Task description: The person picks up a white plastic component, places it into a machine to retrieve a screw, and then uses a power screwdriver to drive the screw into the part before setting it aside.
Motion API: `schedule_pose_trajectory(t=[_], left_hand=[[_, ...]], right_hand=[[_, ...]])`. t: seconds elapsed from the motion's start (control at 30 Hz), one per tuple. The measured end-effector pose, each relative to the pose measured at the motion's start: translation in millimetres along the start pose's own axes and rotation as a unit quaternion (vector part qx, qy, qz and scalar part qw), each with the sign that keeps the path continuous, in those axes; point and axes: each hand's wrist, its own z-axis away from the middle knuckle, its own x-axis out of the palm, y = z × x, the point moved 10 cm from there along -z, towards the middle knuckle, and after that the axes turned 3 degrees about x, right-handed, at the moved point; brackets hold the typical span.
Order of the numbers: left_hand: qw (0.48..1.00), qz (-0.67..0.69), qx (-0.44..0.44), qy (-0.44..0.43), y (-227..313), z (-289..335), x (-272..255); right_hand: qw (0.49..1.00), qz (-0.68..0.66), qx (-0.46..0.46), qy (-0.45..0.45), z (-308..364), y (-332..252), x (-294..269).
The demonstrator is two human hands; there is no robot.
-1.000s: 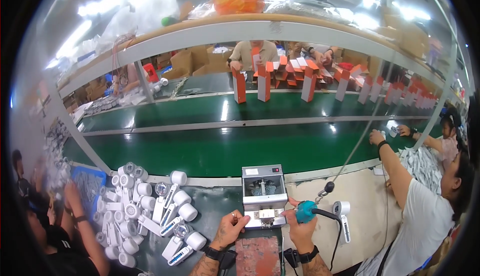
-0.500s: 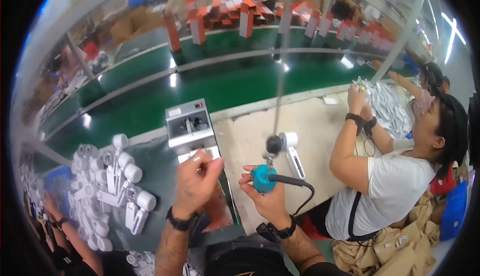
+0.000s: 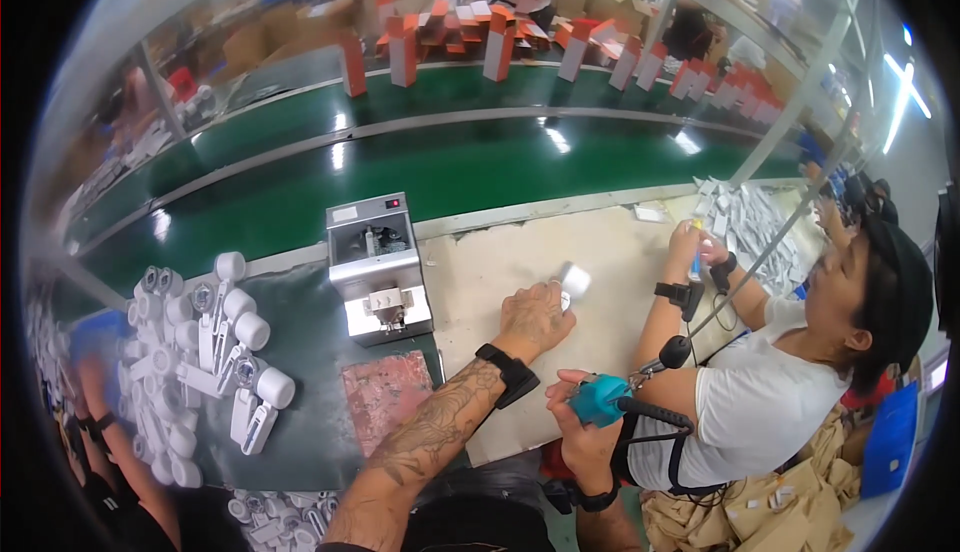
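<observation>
Your left hand (image 3: 533,320) has just left the front of the silver metal box machine (image 3: 378,269) and reached over the beige flat board (image 3: 480,272). Now it is at the white plastic gadget with a round head (image 3: 576,280), so your hand and that piece are together. The gadget is near the middle of the board, its head showing past your fingers. It looks blurry, and your hand hides much of it, so I cannot tell if your fingers pinch it or only touch it.

Your right hand (image 3: 588,444) has moved right too. Its fingers wrap around the teal round-bodied power driver (image 3: 600,399), near the board's near edge. The hands are apart, with the driver closer to your body.

Mind the right side: the bent bare arm of your co-worker (image 3: 655,337) is close to the driver, and a black bendy cord (image 3: 655,410) loops from it there. You have good room from the gadget back to the board's left edge. Past that edge, the dark green mat (image 3: 310,402) holds the machine, the worn red flat pad (image 3: 382,397) nearer you, and a big heap of white gadgets (image 3: 185,337) along its left side. At the board's far edge, a pale rail borders the shiny green belt (image 3: 470,187).
</observation>
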Motion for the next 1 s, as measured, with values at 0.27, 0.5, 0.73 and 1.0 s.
schedule_pose_trajectory(t=[0.27,0.5,0.73,1.0], left_hand=[[0.969,0.042,0.193,0.149,-1,114,-117],[0.969,0.025,0.184,0.164,-63,190,-139],[0.972,-0.013,0.151,0.182,-81,212,-136],[0.975,0.035,0.145,0.163,-87,214,-131]], right_hand=[[0.997,0.054,0.059,-0.022,-11,13,20],[0.994,-0.033,0.07,-0.078,-12,19,76],[0.984,-0.13,-0.014,-0.122,-29,-2,152],[0.983,-0.091,-0.053,-0.15,-34,4,174]])
